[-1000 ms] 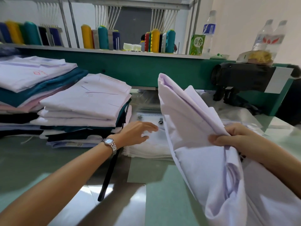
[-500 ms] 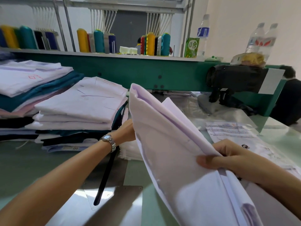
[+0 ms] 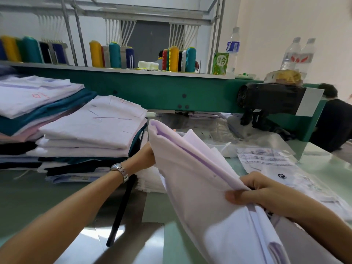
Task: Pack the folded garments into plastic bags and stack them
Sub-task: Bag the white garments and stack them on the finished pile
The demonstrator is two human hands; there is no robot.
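Observation:
I hold a folded pale lilac garment (image 3: 200,180) tilted on edge above the green table. My right hand (image 3: 253,191) pinches its near upper edge. At the garment's far left end, my left hand (image 3: 144,155), with a wristwatch, grips it; the fingers are hidden behind the cloth. A printed clear plastic bag (image 3: 282,168) lies flat on the table to the right. A pile of thin white bags (image 3: 150,180) lies behind the garment. Stacks of folded white, teal and dark garments (image 3: 91,134) stand at the left.
A green machine beam (image 3: 162,92) with a black motor (image 3: 270,100) crosses the back. Thread cones (image 3: 114,54), bottles and a juice box stand on its shelf. A black strap (image 3: 122,208) lies on the table. A person in dark clothes (image 3: 335,119) sits at the far right.
My left hand left the bag pile and took hold of the garment's far left end. The garment swung leftward and lower, uncovering the printed bag at the right.

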